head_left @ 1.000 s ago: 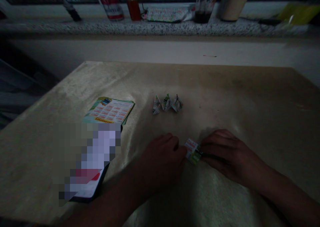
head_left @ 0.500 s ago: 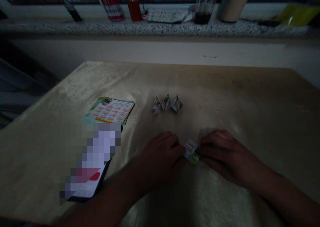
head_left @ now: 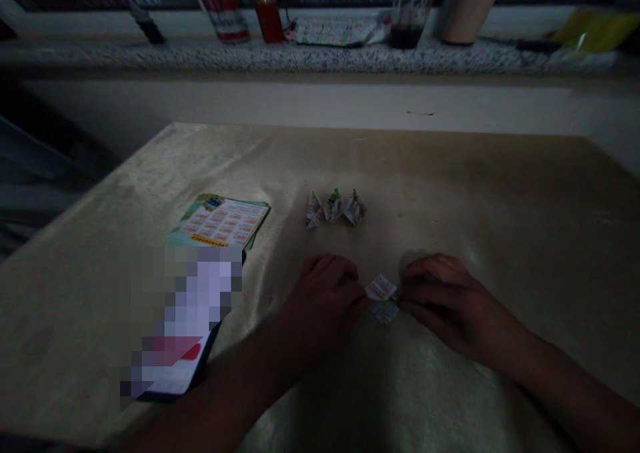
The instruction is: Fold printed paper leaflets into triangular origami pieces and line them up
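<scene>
Between my hands is a small folded paper [head_left: 382, 289], printed with red and dark text, its lower flap partly lifted. My left hand [head_left: 327, 296] pinches its left corner, fingers curled. On the other side my right hand [head_left: 450, 300] grips the right corner between thumb and fingers. Beyond them on the table stand three small folded paper pieces in a row: a left one [head_left: 313, 210], a middle one [head_left: 334, 206] and a right one [head_left: 355, 209]. The fingertips are dark and partly hidden.
A stack of printed sheets [head_left: 225, 220] lies at the left of the table [head_left: 450, 173]. Nearer me is a phone [head_left: 200, 306], its screen blurred out. On the stone sill [head_left: 300, 56] stand a red can [head_left: 224, 10], a red jar [head_left: 269, 20] and a cup with dark liquid [head_left: 407, 26].
The folded paper has opened a little along its middle; the green patch on its lower part no longer shows. My hands have shifted slightly apart, still at its two corners.
</scene>
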Demonstrator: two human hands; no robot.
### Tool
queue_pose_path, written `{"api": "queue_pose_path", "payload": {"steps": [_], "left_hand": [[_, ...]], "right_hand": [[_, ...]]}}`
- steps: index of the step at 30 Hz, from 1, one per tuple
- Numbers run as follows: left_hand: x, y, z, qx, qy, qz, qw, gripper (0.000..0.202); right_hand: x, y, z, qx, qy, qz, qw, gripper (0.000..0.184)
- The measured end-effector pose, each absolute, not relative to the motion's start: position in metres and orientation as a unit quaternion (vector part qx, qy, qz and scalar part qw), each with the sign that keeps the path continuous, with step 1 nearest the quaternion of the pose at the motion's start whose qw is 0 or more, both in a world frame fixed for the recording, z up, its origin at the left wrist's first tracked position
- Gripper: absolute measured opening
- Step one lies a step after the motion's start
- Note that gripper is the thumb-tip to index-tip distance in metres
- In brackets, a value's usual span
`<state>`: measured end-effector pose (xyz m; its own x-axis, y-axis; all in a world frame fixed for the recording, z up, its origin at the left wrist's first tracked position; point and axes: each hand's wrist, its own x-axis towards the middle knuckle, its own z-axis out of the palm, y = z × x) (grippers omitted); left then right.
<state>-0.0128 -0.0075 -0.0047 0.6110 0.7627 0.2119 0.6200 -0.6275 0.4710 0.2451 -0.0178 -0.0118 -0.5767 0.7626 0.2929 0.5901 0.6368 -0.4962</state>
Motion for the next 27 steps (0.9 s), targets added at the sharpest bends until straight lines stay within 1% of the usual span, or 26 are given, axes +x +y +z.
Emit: {"api": "queue_pose_path", "payload": {"steps": [5, 9, 15, 21, 27], "left_hand": [[-0.002, -0.013, -0.003, 0.85, 0.461, 0.197, 0.16, 0.012], [0.007, -0.015, -0.005, 0.847, 0.48, 0.188, 0.132, 0.018], [0.014, -0.012, -0.013, 0.843, 0.506, 0.163, 0.083, 0.026], [0.018, -0.011, -0.015, 0.835, 0.528, 0.138, 0.065, 0.026], [0.02, -0.01, -0.014, 0.828, 0.539, 0.141, 0.067, 0.024]], "right_hand": [[0.238, -0.02, -0.012, -0.44, -0.845, 0.171, 0.25, 0.005], [0.229, -0.021, -0.013, -0.471, -0.829, 0.154, 0.258, 0.013], [0.221, -0.02, -0.018, -0.512, -0.809, 0.129, 0.258, 0.016], [0.218, -0.021, -0.019, -0.531, -0.806, 0.103, 0.241, 0.02], [0.215, -0.021, -0.017, -0.539, -0.802, 0.089, 0.239, 0.017]]}}
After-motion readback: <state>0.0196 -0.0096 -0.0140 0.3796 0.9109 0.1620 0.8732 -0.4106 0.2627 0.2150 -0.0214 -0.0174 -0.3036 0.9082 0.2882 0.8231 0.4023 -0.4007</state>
